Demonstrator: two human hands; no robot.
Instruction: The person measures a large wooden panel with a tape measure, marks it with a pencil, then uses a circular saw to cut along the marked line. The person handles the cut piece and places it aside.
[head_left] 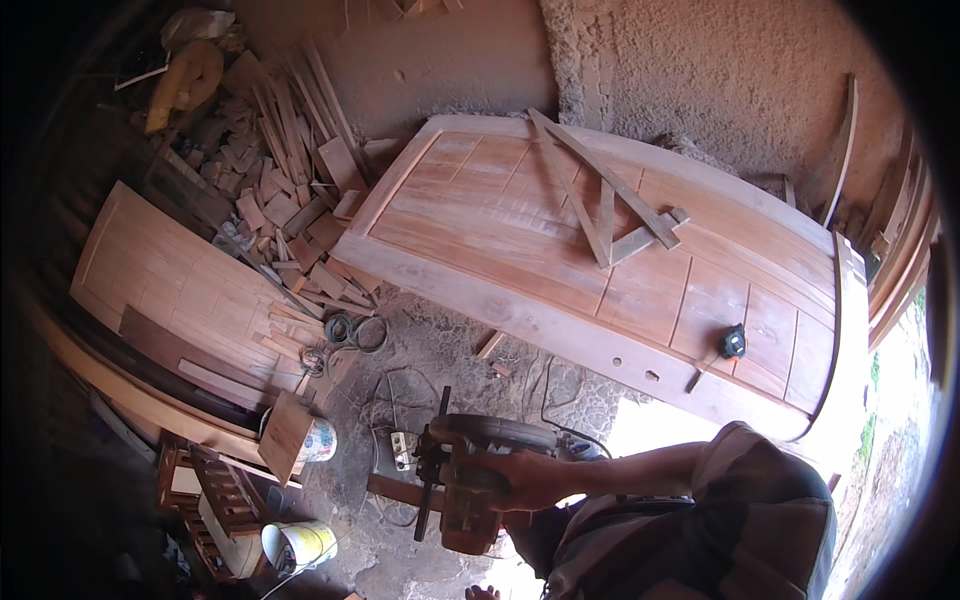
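My right hand point(510, 480) grips a power saw point(470, 500) with a round blade housing, held over the concrete floor below the large panelled wooden door point(470, 240). A cord runs near the saw. Only the fingers of my left hand point(483, 592) show at the bottom edge, apart, with nothing visible in them. On the door lie a wooden triangular frame point(570, 180), a tape measure point(732, 340) and a thin pencil-like stick point(697, 374). A power strip point(403, 450) lies left of the saw.
A second panelled door point(170, 260) stands at left beside piled offcuts point(270, 200) and coiled cable point(355, 333). Two buckets point(300, 550), a slatted wooden piece point(200, 500) and cords are on the floor. A rough wall point(700, 80) rises behind; long boards lean at right.
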